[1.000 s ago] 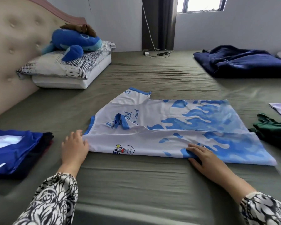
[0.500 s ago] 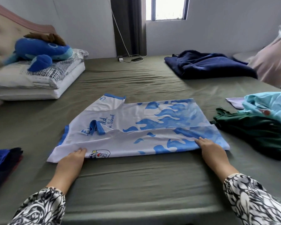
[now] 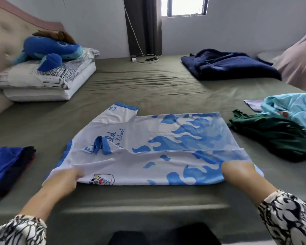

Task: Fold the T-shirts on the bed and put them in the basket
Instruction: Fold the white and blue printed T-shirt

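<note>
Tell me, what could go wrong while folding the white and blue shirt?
The far sleeve sticks out unfolded, so the white and blue shirt may fold lopsided. The collar is bunched and could crease. The left hand and right hand hold only the near edge, so the fold might slip.

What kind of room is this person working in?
Most likely a home bedroom: a wide bed with an olive-green sheet, stacked white pillows against a padded beige headboard, and a blue plush toy on top.

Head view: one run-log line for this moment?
stage: folding | left hand: grips white-and-blue T-shirt near edge | right hand: grips same edge
</note>
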